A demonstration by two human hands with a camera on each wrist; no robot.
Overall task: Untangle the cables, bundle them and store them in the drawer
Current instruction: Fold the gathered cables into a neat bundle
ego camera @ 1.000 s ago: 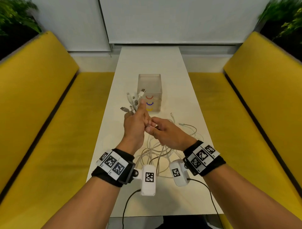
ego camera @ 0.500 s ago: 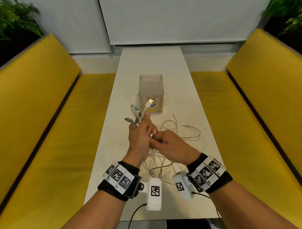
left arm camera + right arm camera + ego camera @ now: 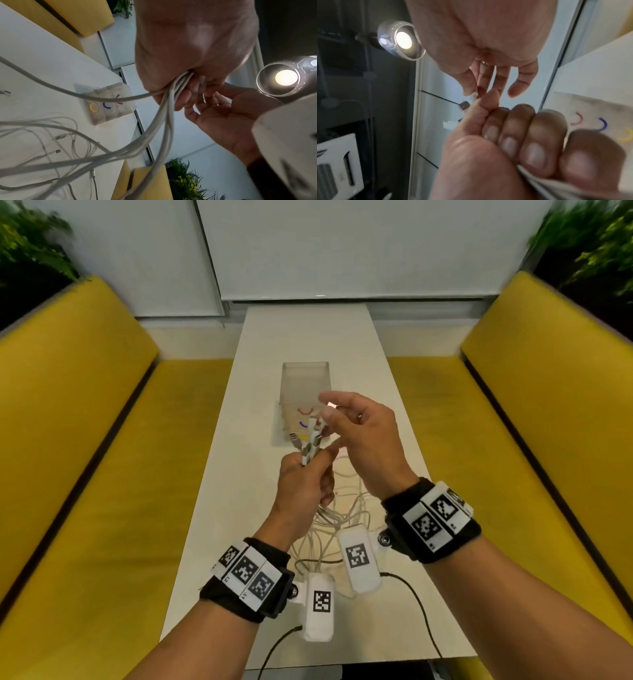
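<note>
Above the long white table [image 3: 308, 337], in the head view, the left hand [image 3: 303, 491] is fisted round a sheaf of thin white charging cables [image 3: 329, 518], their metal-tipped plug ends [image 3: 310, 440] fanning out above the thumb, while the right hand [image 3: 366, 440] hovers just beside those tips with fingers spread and loosely bent, holding nothing that can be seen. Beyond the hands stands the small translucent plastic drawer box [image 3: 305, 381] with red, blue and yellow curved handles, its drawers seemingly closed. From the left wrist camera, the cables [image 3: 164, 121] run out of the closed fist [image 3: 188, 47] and fall to the table, where slack loops and loose plugs lie crossed over one another beside the drawer box [image 3: 106, 105]; the tangle looks far from cleared. Seen from the right wrist, the right fingertips [image 3: 471, 88] sit at a white plug [image 3: 473, 96], though whether they pinch it I cannot tell. Doing this step well probably means keeping the left grip firm near the plugs so the ends stay level, then drawing one cable at a time through the right fingers, lifting slowly so crossed loops slide free rather than tighten into knots.
</note>
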